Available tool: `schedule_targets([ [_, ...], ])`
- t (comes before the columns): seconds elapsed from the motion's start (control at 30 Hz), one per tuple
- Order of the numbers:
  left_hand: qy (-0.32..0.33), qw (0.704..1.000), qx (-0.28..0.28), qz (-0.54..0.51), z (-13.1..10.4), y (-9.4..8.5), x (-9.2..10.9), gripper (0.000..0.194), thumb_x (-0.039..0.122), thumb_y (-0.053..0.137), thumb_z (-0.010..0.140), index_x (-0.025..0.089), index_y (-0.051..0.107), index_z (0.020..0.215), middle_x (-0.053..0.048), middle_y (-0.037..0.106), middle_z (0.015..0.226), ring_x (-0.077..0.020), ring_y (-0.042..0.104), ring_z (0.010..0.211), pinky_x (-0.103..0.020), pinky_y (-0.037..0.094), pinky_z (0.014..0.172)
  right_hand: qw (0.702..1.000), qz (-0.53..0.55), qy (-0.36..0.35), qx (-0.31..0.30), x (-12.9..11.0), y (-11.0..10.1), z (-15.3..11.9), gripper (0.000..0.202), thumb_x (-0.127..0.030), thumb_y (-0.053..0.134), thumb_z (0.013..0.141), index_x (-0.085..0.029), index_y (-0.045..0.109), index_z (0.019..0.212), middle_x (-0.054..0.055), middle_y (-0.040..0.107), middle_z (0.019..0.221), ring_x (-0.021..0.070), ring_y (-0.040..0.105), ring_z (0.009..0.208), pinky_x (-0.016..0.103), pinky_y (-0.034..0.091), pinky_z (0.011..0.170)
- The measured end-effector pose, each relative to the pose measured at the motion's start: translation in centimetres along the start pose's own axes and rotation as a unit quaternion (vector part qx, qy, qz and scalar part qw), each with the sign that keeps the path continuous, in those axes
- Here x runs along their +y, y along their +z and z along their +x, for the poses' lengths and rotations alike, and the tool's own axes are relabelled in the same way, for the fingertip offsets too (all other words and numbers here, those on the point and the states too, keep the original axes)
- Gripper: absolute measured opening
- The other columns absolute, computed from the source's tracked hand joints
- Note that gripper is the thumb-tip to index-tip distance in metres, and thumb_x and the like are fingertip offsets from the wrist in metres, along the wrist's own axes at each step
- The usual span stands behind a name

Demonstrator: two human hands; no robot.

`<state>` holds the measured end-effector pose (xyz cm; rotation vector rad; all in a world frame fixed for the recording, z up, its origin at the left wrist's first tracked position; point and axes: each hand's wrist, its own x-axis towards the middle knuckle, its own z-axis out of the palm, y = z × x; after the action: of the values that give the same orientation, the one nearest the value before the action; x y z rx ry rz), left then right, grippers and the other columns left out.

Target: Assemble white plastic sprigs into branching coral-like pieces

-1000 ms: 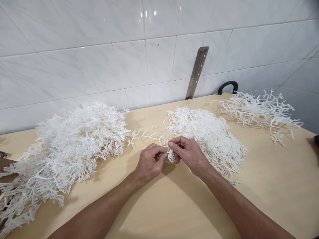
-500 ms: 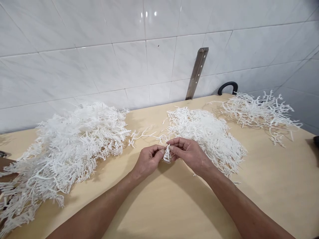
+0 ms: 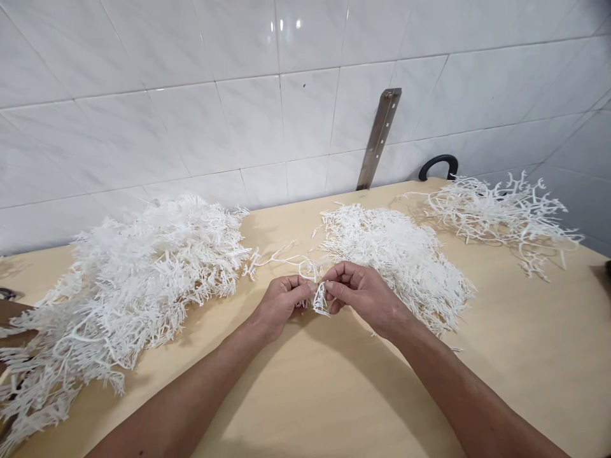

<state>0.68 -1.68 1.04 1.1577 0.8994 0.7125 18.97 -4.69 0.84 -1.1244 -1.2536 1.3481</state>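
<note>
Between my two hands is a small white branched plastic sprig [image 3: 321, 301], its thin prongs hanging downward. My left hand [image 3: 284, 304] pinches it from the left, thumb and fingers pressed together. From the right, my right hand [image 3: 356, 291] pinches it between thumb and forefinger. Just behind my hands, a thin white branching stem [image 3: 286, 259] curves over the table toward my fingers; whether it joins the held sprig I cannot tell. A flat pile of small white pieces [image 3: 391, 248] lies beyond and beside my right hand.
A large heap of white branched sprigs [image 3: 162, 254] covers the left of the table [image 3: 305, 394]. Bare white stems [image 3: 496, 213] lie tangled at the back right, near a black curved handle [image 3: 439, 164]. A metal bracket [image 3: 379, 140] stands against the tiled wall [image 3: 248, 121].
The fingers of my left hand have shifted slightly around the sprig, and its prongs hang a little lower. The stem behind my hands now curls closer to my left fingertips. The piles look unchanged.
</note>
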Motion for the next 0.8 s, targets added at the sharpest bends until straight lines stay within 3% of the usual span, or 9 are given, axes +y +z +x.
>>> schedule_targets([
  [0.17,0.020,0.999,0.017,0.022,-0.1,0.4,0.0,0.042,0.053,0.075,0.071,0.013,0.063,0.076,-0.002,0.059,0.067,-0.0090,0.045,0.057,-0.024,0.034,0.055,1.000,0.013,0.015,0.012,-0.6,0.1,-0.3,0.020,-0.029,0.069,0.082,-0.017,0.063,0.097,0.001,0.067,0.071,0.0150,0.064,0.065,0.030,0.056,0.061],
  [0.43,0.070,0.994,0.045,0.069,-0.1,0.6,-0.8,0.045,0.058,0.070,0.076,0.014,0.060,0.080,0.000,0.058,0.067,-0.0110,0.048,0.058,-0.025,0.037,0.057,0.999,-0.038,0.021,0.026,0.4,0.2,-0.1,0.036,-0.039,0.075,0.078,-0.017,0.063,0.103,0.005,0.067,0.084,0.0168,0.065,0.071,0.030,0.056,0.059],
  [0.67,0.108,0.987,0.068,0.103,0.0,0.6,-1.1,0.036,0.051,0.063,0.084,0.017,0.054,0.077,0.004,0.047,0.063,-0.0086,0.040,0.056,-0.023,0.034,0.055,0.994,-0.100,0.021,0.028,0.0,0.5,-0.3,0.013,-0.027,0.065,0.080,-0.018,0.063,0.089,-0.002,0.061,0.069,0.0115,0.059,0.053,0.027,0.051,0.053],
  [0.8,0.117,0.985,0.068,0.111,-0.1,0.6,-0.9,0.038,0.053,0.064,0.083,0.016,0.056,0.078,0.003,0.049,0.064,-0.0093,0.042,0.058,-0.022,0.035,0.055,0.995,-0.092,0.031,0.035,0.5,0.1,-0.1,0.019,-0.032,0.066,0.081,-0.018,0.064,0.092,0.000,0.064,0.070,0.0119,0.059,0.050,0.028,0.051,0.051],
])
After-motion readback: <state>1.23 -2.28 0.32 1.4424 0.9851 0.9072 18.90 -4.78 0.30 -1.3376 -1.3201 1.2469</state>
